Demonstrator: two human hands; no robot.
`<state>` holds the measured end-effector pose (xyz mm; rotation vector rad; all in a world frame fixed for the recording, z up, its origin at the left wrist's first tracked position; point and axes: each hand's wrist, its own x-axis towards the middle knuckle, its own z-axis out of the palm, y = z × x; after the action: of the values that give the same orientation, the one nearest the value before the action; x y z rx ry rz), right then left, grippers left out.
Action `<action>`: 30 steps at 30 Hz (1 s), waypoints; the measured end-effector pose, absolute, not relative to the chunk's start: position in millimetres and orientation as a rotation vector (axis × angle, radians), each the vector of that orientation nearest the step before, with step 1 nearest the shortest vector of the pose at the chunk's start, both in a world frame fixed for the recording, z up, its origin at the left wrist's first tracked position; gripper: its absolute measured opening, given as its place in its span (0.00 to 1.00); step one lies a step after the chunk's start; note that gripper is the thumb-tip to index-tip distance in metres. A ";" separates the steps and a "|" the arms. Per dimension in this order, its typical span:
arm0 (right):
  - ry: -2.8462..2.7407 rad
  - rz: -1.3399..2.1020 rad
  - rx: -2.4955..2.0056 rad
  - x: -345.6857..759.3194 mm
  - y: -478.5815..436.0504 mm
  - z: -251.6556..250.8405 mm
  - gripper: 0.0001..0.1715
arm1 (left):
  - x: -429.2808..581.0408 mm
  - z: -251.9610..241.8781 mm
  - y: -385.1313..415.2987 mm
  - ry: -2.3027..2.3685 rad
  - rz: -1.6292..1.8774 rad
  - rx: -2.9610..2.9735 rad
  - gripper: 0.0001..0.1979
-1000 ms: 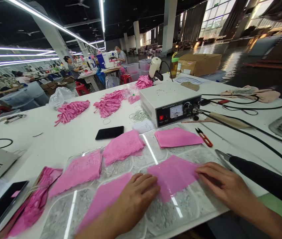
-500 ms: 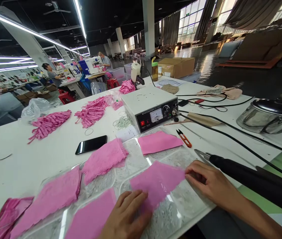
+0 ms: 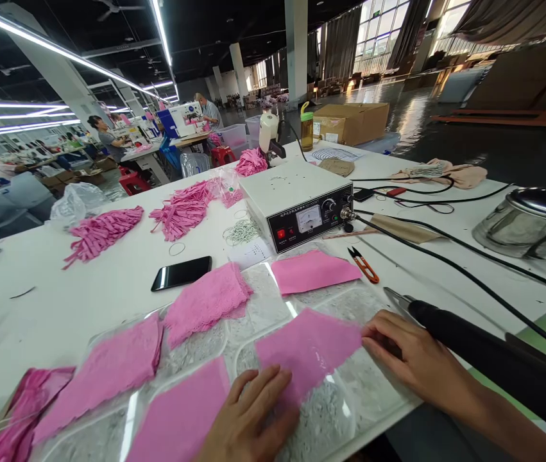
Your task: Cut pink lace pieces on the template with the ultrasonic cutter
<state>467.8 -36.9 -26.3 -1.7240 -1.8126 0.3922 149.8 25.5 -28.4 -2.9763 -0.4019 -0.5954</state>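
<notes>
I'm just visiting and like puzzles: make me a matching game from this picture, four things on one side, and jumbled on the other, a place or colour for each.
1. left hand
2. right hand
3. thread snips
4. bottle

A. orange and black
B. at the right corner of the thin pink sheet
C. topped in green
D. at that sheet's lower left side

Pairs: 1-D, 2-B, 3-A, 4-C

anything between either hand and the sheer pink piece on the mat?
Nothing visible. The right hand has its fingertips at the right corner of the sheer pink piece; the left hand has its fingers at the lower left edge. The black-handled tool sits beyond the right hand, outside that gap.
</notes>
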 end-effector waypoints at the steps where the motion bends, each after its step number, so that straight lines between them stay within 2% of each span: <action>1: -1.828 0.382 -1.727 467.8 -37.0 -26.6 0.11 | 148.9 -28.5 26.7 -0.374 -0.586 -2.972 0.12; 14: -1.811 0.295 -1.724 469.4 -35.1 -28.3 0.12 | 151.8 -27.7 29.6 -0.350 -0.705 -2.926 0.08; 19: -1.826 0.235 -1.661 471.6 -39.5 -32.7 0.12 | 153.0 -35.1 23.1 -0.416 -0.806 -2.996 0.13; 26: -1.729 0.341 -1.689 470.3 -31.5 -28.3 0.14 | 146.7 -36.0 26.0 -0.374 -0.605 -3.048 0.13; 30: -1.789 0.328 -1.685 467.3 -22.6 -23.4 0.10 | 145.9 -39.0 29.9 -0.329 -0.654 -3.018 0.13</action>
<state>467.3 -22.6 -23.4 -1.6848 -1.7891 0.3280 145.9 29.9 -39.0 -3.0178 -0.3287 -0.6535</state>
